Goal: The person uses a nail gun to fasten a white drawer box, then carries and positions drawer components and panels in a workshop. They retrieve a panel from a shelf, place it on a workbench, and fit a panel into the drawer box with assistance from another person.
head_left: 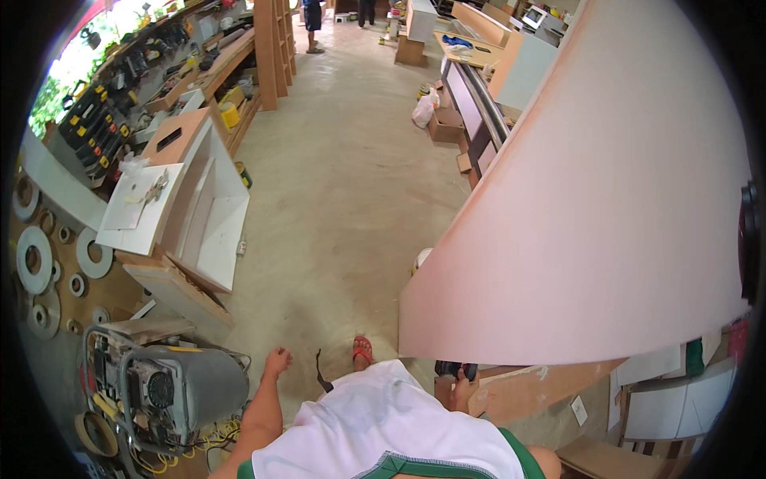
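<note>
My left hand (278,362) hangs out over the floor at the lower middle, fingers loosely bent, with nothing seen in it. The nearest thing to it is a grey air compressor (211,379) with a tubular frame. Low on the right, my right hand (462,390) is closed on a black hand-held power tool (454,369) whose exact kind I cannot make out. That tool is just below the lower edge of a large, pale pinkish panel (590,215), which hides part of it. Beneath lies a brown wooden board (535,391).
A white cabinet carcass (211,215) stands on the left, a phone (169,140) on its top. Yellow hoses (211,441) lie beside the compressor. A bench (479,100) and a cardboard box (445,126) line the far right. Another person's legs (313,28) show far ahead.
</note>
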`<state>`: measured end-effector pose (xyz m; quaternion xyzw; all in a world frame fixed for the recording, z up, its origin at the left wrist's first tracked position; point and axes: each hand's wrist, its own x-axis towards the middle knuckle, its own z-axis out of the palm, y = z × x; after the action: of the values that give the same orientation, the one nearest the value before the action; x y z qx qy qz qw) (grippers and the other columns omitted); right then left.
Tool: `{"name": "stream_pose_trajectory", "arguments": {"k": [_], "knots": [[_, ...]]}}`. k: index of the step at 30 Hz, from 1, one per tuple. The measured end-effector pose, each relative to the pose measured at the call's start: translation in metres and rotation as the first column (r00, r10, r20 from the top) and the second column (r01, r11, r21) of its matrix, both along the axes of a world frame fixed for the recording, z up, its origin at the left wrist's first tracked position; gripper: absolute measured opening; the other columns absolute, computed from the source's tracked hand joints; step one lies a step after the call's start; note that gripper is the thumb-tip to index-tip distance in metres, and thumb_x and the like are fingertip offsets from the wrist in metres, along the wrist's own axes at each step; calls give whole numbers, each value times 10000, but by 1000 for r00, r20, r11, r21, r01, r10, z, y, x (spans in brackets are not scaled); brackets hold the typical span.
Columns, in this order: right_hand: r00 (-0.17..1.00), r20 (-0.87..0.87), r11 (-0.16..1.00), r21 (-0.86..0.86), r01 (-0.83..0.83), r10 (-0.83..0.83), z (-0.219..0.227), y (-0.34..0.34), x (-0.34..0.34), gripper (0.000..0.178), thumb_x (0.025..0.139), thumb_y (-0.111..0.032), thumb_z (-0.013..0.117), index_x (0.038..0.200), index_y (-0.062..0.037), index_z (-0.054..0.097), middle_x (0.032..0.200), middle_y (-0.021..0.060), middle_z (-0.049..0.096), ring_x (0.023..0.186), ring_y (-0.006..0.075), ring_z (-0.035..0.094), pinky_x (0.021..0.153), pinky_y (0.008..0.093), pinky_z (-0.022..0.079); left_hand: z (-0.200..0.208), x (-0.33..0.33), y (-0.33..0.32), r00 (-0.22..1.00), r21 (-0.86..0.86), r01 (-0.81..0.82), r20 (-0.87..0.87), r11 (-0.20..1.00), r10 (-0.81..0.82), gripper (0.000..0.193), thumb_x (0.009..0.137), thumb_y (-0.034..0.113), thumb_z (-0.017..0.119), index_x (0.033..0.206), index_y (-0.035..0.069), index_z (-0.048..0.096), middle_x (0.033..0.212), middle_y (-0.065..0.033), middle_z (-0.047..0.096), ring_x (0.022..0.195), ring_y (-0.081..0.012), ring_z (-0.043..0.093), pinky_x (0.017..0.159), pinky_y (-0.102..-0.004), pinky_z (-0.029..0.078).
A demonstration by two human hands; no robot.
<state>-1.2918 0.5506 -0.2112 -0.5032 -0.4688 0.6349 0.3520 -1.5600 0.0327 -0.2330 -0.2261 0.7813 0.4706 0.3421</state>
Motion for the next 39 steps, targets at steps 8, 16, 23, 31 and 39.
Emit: {"name": "stream_pose_trajectory", "arguments": {"k": [8, 16, 23, 31, 39], "knots": [[898, -274, 935, -184, 303, -345, 57, 2, -107, 258, 864, -85, 688, 1112, -31, 640, 1021, 72, 654, 831, 216, 618, 741, 355, 517, 13, -115, 65, 909, -60, 418, 26, 907, -417, 398, 940, 333, 606, 1174, 11, 599, 1011, -111, 710, 830, -197, 685, 695, -351, 540], [871, -255, 899, -247, 361, -420, 47, 4, -137, 248, 877, -110, 674, 1115, -45, 641, 1034, 75, 646, 854, 224, 617, 762, 363, 513, 24, -186, 75, 867, -104, 484, -82, 869, -492, 360, 912, 291, 616, 1118, -4, 639, 927, -116, 729, 753, -194, 703, 643, -344, 555], [868, -221, 883, -270, 385, -446, 43, 4, -143, 241, 888, -132, 662, 1117, -59, 641, 1046, 78, 640, 873, 231, 617, 780, 371, 511, 20, -217, 64, 858, -138, 510, 7, 849, -514, 359, 908, 298, 613, 1102, -2, 642, 919, -106, 728, 759, -193, 702, 631, -342, 555], [855, -208, 864, -292, 409, -475, 43, 5, -140, 234, 901, -156, 649, 1120, -73, 642, 1058, 81, 632, 896, 240, 616, 800, 379, 507, 5, -213, 88, 867, -118, 497, 23, 859, -498, 365, 914, 302, 604, 1117, 1, 637, 940, -100, 727, 766, -193, 698, 625, -332, 551], [847, -186, 847, -315, 428, -497, 44, 10, -135, 228, 915, -181, 635, 1123, -88, 643, 1071, 85, 625, 918, 248, 615, 821, 387, 504, -9, -213, 120, 861, -76, 507, 5, 858, -508, 385, 911, 318, 604, 1129, 3, 641, 933, -105, 728, 742, -194, 694, 620, -334, 551]]}}
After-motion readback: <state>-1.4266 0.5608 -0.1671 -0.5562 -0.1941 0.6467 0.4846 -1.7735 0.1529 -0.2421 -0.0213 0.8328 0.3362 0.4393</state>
